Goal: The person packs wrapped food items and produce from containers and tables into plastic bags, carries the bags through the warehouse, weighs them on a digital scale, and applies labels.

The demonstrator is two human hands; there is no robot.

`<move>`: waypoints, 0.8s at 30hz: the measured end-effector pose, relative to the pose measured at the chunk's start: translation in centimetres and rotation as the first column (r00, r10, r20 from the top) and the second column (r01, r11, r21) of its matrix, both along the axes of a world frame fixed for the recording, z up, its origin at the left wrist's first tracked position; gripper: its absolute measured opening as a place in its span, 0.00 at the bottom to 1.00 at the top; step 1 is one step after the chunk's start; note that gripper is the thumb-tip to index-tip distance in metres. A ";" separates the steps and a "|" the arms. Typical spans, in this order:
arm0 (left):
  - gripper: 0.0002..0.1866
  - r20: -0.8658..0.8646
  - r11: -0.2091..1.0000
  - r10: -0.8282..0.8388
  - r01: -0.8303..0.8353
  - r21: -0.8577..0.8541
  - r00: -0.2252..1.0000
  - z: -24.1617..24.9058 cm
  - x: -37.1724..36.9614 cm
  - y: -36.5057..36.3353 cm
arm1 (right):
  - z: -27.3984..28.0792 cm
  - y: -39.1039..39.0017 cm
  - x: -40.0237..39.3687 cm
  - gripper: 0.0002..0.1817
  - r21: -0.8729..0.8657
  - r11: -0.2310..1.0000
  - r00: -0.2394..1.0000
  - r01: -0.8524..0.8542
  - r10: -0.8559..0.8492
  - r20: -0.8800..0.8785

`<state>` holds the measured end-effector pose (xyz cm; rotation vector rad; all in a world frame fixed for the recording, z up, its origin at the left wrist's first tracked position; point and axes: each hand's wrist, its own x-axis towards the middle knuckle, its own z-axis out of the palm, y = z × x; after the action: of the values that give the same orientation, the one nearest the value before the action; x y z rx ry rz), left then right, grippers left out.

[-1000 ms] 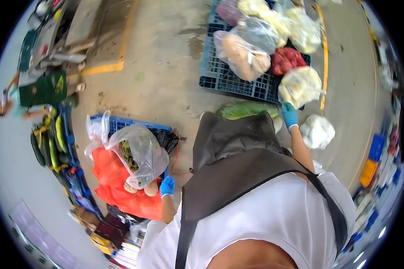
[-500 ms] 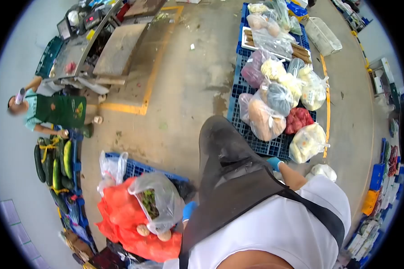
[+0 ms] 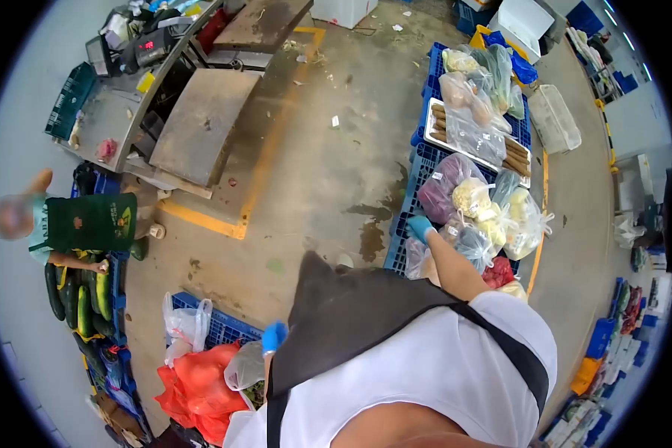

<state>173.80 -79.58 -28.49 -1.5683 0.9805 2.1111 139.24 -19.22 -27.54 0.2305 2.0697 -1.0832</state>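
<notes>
My left hand (image 3: 275, 337), in a blue glove, hangs beside my dark apron (image 3: 351, 321), nearest to a clear plastic bag (image 3: 245, 367) with greens and red mesh sacks (image 3: 205, 377). Its fingers are too small and bunched to make out. My right hand (image 3: 420, 228), also gloved in blue, reaches over the near-left edge of a blue pallet (image 3: 407, 250). Its fingers look stretched out, with nothing visible in them. Close to it lie a bag of purple vegetables (image 3: 449, 185) and other bagged produce (image 3: 472, 245).
A white tray of long brown roots (image 3: 517, 158) lies farther up the pallet. A white crate (image 3: 556, 119) stands to its right. At left, a person in a green apron (image 3: 89, 224) stands beside a pallet of green gourds (image 3: 82, 299). A metal table (image 3: 112, 104) holds a scale (image 3: 154, 46).
My body has shifted and my view moved forward. My right hand has swung forward alongside the pallet; my left has moved left and up. The person in green has lowered an object from the face.
</notes>
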 end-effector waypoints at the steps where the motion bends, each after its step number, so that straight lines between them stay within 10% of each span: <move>1: 0.10 -0.001 0.997 0.062 -0.062 0.052 0.998 0.0 -3.1 -1.2 | 1.1 -2.1 -4.0 0.10 -0.091 0.941 0.919 0.325 -0.292 0.265; 4: 0.12 0.007 0.989 0.086 -0.086 0.123 0.996 -1.6 -11.3 -3.6 | 2.7 -8.0 -15.1 0.10 -0.095 0.925 0.915 0.368 -0.342 0.216; 9: 0.11 0.105 0.864 -0.447 0.459 -0.205 0.888 -5.9 -26.7 -6.8 | 5.6 -12.9 -29.8 0.12 -0.188 0.844 0.863 0.503 -0.479 0.157; 12: 0.09 0.085 0.860 -0.472 0.480 -0.174 0.877 -5.6 -40.0 -9.7 | 6.4 -10.9 -31.2 0.08 -0.106 0.681 0.678 0.724 -0.676 0.287; 15: 0.07 -0.012 0.912 -0.402 0.399 -0.096 0.915 -7.1 -56.9 -12.5 | -2.1 -3.6 -29.6 0.05 -0.345 0.416 0.519 0.842 -0.447 0.728; 17: 0.07 -0.008 0.856 -0.480 0.466 -0.223 0.877 -7.0 -68.3 -13.1 | 4.5 -6.3 -30.3 0.09 -0.046 0.558 0.528 0.829 -0.752 0.394; 24: 0.13 -0.167 0.780 -0.581 0.487 -0.394 0.796 4.2 -104.4 -2.5 | 2.1 -0.1 -46.0 0.06 0.229 0.652 0.551 0.723 -0.744 0.378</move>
<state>69.39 -82.10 -24.29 -0.9337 1.7288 1.8294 93.25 -19.29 -25.41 1.3595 1.5595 -1.2894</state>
